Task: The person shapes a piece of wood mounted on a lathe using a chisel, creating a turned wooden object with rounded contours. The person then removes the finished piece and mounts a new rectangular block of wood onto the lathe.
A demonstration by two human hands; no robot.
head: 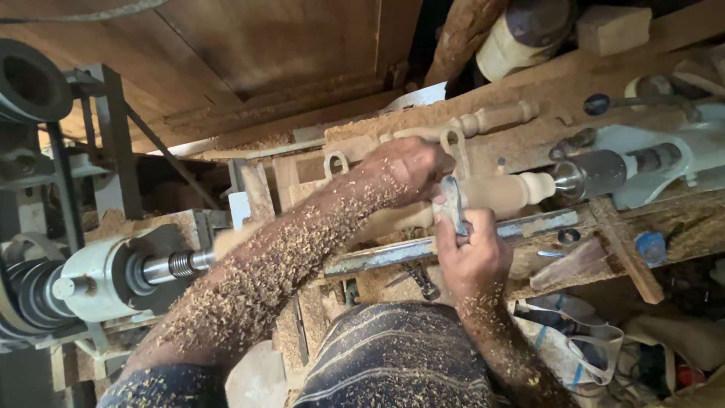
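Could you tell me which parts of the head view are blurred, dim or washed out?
In the head view, the turned wooden spindle looks smeared beside the left hand, while the right hand on the metal tool is fairly sharp; the tailstock at right is pale and slightly washed out; the lower left corner under the headstock sits in deep shadow.

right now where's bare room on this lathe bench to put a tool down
Little. The sawdust ledge behind the left hand, beside the finished spindle, is barest. Around the tool rest and right hand it is crowded; the tailstock fills the right end.
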